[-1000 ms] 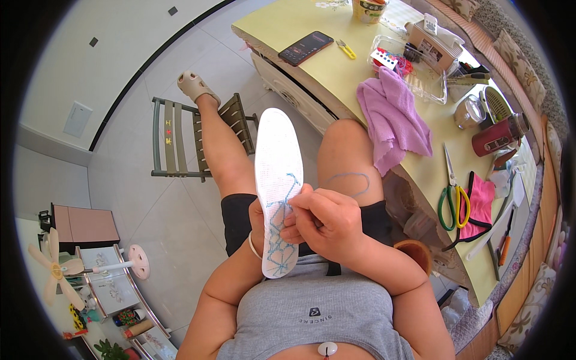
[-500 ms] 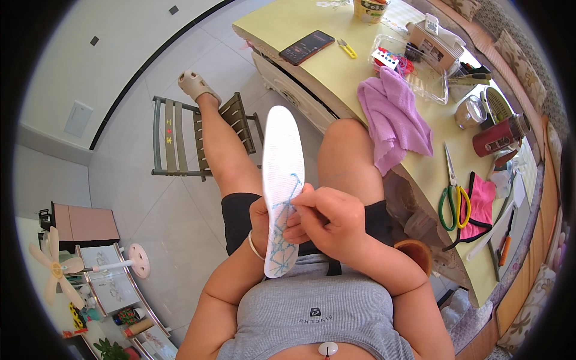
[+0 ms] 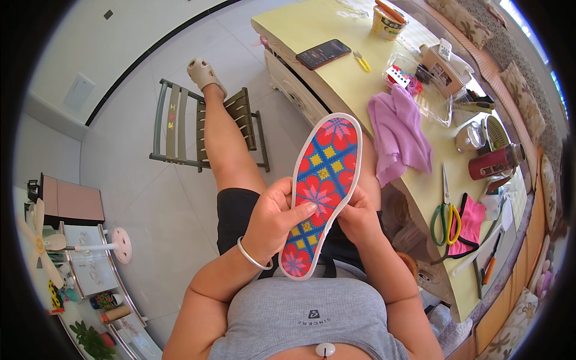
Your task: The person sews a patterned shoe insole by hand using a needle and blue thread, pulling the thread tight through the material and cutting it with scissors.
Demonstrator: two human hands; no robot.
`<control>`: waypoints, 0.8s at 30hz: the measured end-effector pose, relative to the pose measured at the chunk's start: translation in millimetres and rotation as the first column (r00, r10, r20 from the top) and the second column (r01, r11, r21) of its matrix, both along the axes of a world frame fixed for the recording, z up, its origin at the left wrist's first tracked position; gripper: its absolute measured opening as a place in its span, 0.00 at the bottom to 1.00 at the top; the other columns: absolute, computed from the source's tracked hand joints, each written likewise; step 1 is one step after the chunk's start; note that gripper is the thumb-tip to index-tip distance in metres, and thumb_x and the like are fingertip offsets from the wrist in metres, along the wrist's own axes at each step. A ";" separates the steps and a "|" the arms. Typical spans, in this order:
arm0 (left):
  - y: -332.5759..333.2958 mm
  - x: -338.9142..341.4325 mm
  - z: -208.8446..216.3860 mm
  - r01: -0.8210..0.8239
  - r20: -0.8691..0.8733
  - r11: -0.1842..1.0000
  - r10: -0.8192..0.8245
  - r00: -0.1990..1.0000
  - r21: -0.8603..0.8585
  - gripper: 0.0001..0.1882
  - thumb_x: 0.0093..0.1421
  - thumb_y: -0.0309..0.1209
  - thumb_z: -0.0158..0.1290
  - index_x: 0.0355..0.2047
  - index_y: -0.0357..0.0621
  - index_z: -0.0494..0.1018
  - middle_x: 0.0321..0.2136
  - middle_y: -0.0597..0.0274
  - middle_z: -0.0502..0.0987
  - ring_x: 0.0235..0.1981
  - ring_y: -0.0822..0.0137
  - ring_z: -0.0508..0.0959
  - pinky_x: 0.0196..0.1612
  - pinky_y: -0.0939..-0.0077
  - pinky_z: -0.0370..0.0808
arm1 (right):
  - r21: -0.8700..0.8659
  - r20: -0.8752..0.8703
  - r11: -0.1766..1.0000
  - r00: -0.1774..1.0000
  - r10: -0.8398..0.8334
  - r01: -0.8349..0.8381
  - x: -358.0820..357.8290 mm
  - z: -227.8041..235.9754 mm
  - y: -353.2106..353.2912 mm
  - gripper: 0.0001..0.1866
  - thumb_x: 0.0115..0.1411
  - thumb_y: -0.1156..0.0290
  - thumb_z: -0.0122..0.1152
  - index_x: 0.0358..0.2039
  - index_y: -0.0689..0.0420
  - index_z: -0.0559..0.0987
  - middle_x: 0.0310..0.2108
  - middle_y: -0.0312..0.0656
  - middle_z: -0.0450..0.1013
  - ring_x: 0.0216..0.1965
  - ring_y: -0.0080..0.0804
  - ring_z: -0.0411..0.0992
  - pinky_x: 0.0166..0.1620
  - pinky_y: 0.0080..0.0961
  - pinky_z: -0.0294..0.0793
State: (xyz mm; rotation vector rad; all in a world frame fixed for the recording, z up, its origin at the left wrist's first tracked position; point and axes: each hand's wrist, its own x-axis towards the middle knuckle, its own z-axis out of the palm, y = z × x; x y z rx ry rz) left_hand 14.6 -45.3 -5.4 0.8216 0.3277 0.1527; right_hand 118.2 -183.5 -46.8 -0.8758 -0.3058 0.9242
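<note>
An embroidered insole (image 3: 327,174) with a white rim is held upright over my lap, its patterned face toward me. Red and pink flowers, blue lattice lines and yellow squares cover that face. My left hand (image 3: 276,219) grips its left edge, thumb pressed on the middle flower and the fingers partly hidden behind. At the right edge, my right hand (image 3: 358,217) pinches the narrow part, with some fingers out of sight beneath it. No needle or thread can be made out.
On the yellow-topped table (image 3: 336,81) at the right lie a phone (image 3: 324,54), yellow thread snips (image 3: 361,61), a purple cloth (image 3: 399,135), large scissors (image 3: 445,219) and a dark red flask (image 3: 495,162). My foot rests on a folding chair (image 3: 231,123). A white fan (image 3: 45,243) stands at the left.
The insole has been turned over, from its white, blue-stitched back to the coloured face. My right hand has moved from the stitched surface to the right edge; my left thumb now lies on the front.
</note>
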 end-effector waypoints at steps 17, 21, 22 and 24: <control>0.9 0.4 -4.3 -0.123 -0.036 0.948 0.140 0.990 0.295 0.13 0.54 0.19 0.57 0.41 0.33 0.72 0.37 0.57 0.79 0.35 0.72 0.79 0.41 0.77 0.77 | 0.185 0.983 0.825 -0.114 -0.146 0.534 2.1 34.7 7.2 0.10 0.45 0.80 0.64 0.31 0.59 0.79 0.38 0.42 0.74 0.38 0.40 0.70 0.43 0.28 0.69; -2.9 2.4 -14.2 -0.201 0.021 0.798 0.230 0.973 0.568 0.09 0.56 0.23 0.57 0.37 0.34 0.74 0.33 0.59 0.80 0.31 0.75 0.78 0.37 0.79 0.75 | 0.240 0.969 0.888 -0.043 -0.243 0.394 0.1 46.0 9.2 0.10 0.45 0.81 0.64 0.30 0.59 0.78 0.38 0.43 0.75 0.38 0.42 0.71 0.43 0.31 0.70; 5.8 5.0 -19.1 -0.205 0.002 0.686 0.285 0.959 0.698 0.08 0.55 0.23 0.57 0.36 0.34 0.75 0.32 0.58 0.80 0.31 0.75 0.78 0.36 0.79 0.75 | 0.271 0.935 0.890 0.118 -0.334 0.368 0.0 54.6 6.4 0.05 0.51 0.80 0.61 0.30 0.60 0.76 0.37 0.44 0.75 0.38 0.41 0.72 0.42 0.32 0.71; 32.5 7.9 -27.8 -0.199 -0.007 0.445 0.419 0.908 0.873 0.07 0.53 0.24 0.58 0.32 0.33 0.76 0.29 0.55 0.79 0.29 0.74 0.77 0.34 0.77 0.73 | 0.376 0.198 0.896 0.925 -0.325 0.234 4.6 72.5 -11.1 0.05 0.65 0.72 0.50 0.35 0.61 0.70 0.34 0.47 0.74 0.36 0.34 0.72 0.31 0.24 0.74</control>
